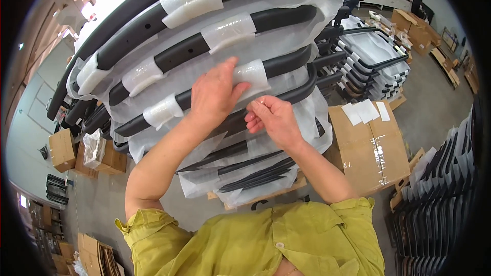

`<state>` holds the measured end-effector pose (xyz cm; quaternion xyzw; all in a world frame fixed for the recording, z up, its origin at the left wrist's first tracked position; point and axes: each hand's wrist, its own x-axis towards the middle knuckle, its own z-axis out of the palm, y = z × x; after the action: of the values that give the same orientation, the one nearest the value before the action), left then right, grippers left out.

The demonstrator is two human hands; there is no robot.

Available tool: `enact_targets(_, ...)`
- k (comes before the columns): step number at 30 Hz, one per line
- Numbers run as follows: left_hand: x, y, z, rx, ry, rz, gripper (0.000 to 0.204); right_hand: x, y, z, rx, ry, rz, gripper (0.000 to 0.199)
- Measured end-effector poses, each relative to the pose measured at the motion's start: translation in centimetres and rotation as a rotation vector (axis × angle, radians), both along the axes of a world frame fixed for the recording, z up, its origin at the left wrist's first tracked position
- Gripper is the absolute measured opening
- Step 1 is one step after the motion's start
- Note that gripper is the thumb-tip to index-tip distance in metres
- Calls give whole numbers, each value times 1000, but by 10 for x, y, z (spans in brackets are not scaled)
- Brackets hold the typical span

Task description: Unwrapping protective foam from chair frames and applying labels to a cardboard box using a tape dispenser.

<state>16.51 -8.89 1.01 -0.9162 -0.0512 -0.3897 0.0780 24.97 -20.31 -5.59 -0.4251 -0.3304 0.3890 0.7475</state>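
Right hand (272, 117): centre frame, fingertips pinched on what is probably tape or film at the foam pad's edge.
Left hand (215, 94): fingers spread, pressing the white foam pad (251, 75) flat against the black frame tube (286, 64).
Behind: cardboard box (369, 145), right.

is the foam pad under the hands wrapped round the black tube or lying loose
Wrapped round. The white foam pad curves over the black tube, with the left hand pressing it and the right hand at its lower edge.
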Motion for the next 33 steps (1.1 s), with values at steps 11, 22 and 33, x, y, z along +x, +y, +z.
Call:
enact_targets(11, -9, -2, 3, -18, 3, -108, 41, 19, 13, 55, -150, 87, -5, 24)
enact_targets(22, -2, -2, -3, -226, -129, 23, 25, 31, -13, 41, 22, -290, -460, 18)
enact_targets(33, 6, -8, -6, -228, -319, 13, 14, 29, 21, 47, 141, -1280, -1097, 17)
